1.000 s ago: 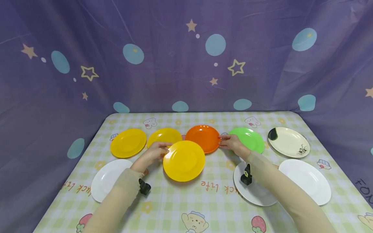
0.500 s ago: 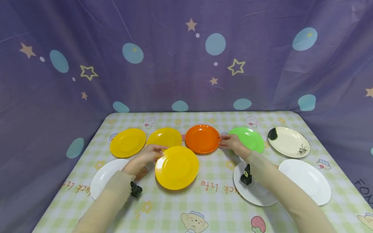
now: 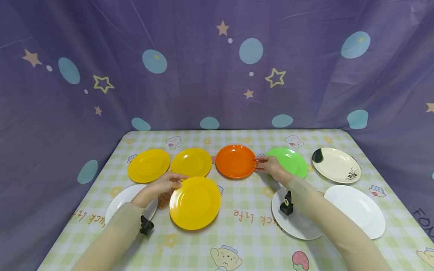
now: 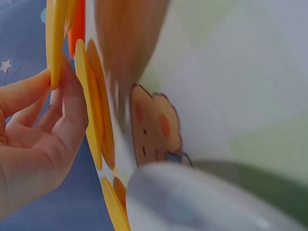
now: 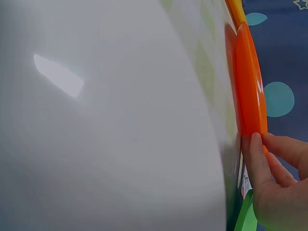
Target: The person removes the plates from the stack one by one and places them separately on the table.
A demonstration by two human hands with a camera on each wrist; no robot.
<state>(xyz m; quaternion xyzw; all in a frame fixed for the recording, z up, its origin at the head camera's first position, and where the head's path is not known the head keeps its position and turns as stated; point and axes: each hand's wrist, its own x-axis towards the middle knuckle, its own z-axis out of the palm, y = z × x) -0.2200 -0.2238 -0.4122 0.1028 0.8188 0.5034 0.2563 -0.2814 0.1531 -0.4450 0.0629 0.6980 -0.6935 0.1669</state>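
Observation:
In the head view my left hand [image 3: 159, 188] pinches the upper left rim of a yellow plate [image 3: 194, 203] between thumb and fingers. The left wrist view has this yellow plate [image 4: 56, 43] edge-on, raised off the cloth. At the back middle lies an orange plate [image 3: 235, 162]; my right hand [image 3: 272, 168] pinches its right rim. Thumb and fingertips meet at the edge of the orange plate [image 5: 249, 82] in the right wrist view. Two other yellow plates, one at the far left [image 3: 149, 165] and one beside the orange plate [image 3: 191, 162], lie in the back row.
Right of the orange plate are a green plate [image 3: 289, 162] and a cream plate [image 3: 335, 165] with a dark leaf pattern. White plates lie at left [image 3: 118, 203], under the right forearm [image 3: 295, 222] and at right [image 3: 356, 210]. A purple curtain [image 3: 217, 94] hangs behind the checked tablecloth [image 3: 254, 241].
My left hand has carried the yellow plate leftward and nearer to me, away from the orange plate. The right hand has stayed at the orange plate's rim.

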